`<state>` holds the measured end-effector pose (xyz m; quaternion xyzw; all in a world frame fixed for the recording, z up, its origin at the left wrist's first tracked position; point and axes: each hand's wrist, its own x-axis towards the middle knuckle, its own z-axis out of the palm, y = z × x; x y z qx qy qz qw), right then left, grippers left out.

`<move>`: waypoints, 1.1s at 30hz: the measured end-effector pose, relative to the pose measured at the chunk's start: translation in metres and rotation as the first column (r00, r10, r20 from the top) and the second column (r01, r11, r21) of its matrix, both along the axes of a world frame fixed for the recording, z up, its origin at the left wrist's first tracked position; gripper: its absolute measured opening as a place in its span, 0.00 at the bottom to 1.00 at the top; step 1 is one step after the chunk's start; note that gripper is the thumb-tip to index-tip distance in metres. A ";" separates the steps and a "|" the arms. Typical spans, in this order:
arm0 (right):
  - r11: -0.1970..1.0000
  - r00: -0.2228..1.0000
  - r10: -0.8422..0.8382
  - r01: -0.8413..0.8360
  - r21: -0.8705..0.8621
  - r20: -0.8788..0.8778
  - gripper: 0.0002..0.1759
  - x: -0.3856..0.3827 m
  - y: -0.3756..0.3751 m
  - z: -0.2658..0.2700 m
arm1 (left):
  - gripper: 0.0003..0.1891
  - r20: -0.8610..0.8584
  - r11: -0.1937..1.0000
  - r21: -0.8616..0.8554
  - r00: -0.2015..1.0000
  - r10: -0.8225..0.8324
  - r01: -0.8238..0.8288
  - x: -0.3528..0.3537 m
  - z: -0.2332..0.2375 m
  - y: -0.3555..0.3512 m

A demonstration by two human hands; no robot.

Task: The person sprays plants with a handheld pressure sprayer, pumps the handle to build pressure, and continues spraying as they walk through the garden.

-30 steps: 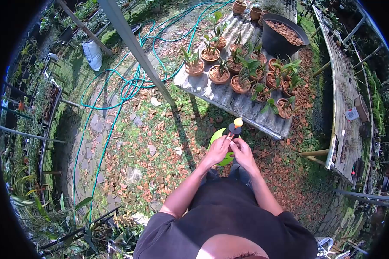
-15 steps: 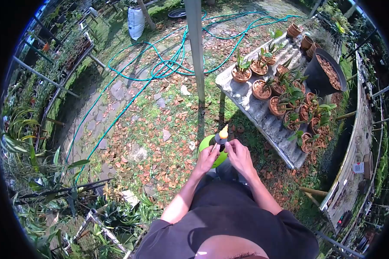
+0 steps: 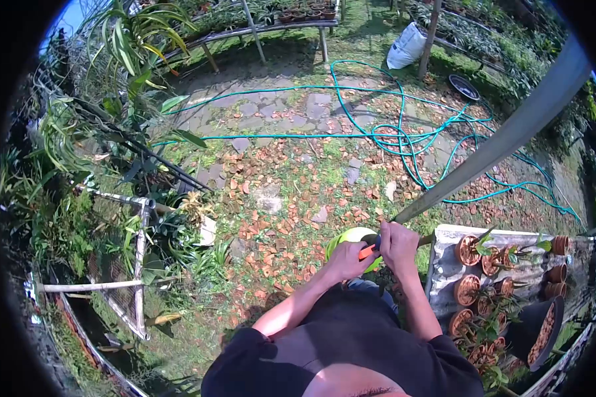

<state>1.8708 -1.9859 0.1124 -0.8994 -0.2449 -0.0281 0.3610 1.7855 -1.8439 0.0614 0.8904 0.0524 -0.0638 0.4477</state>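
In front of my body, a yellow-green sprayer or container [image 3: 349, 237] shows partly behind my hands. My left hand [image 3: 348, 261] is closed beside an orange piece [image 3: 367, 252], which looks gripped by its fingers. Touching the dark top part [image 3: 378, 242] next to it, my right hand [image 3: 398, 246] is closed too, its fingers curled together. The two hands are close to each other, and they cover much of the container.
At the right, a corrugated table [image 3: 447, 248] holds several potted plants and a black pot [image 3: 535, 331]. A metal post [image 3: 496, 139] rises beside my right hand. Green hose [image 3: 298, 136] crosses the ground ahead. A white frame [image 3: 139, 264] stands at the left.
The view has swung left, so the table and post now lie farther right. The orange-yellow nozzle tip no longer shows upright; an orange piece now shows between my hands.
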 end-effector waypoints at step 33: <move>0.599 0.579 0.763 -0.800 -0.024 -0.286 0.42 0.401 0.438 -0.100 | 0.18 -0.009 0.563 0.100 0.565 0.825 -0.820 0.280 -0.039 0.291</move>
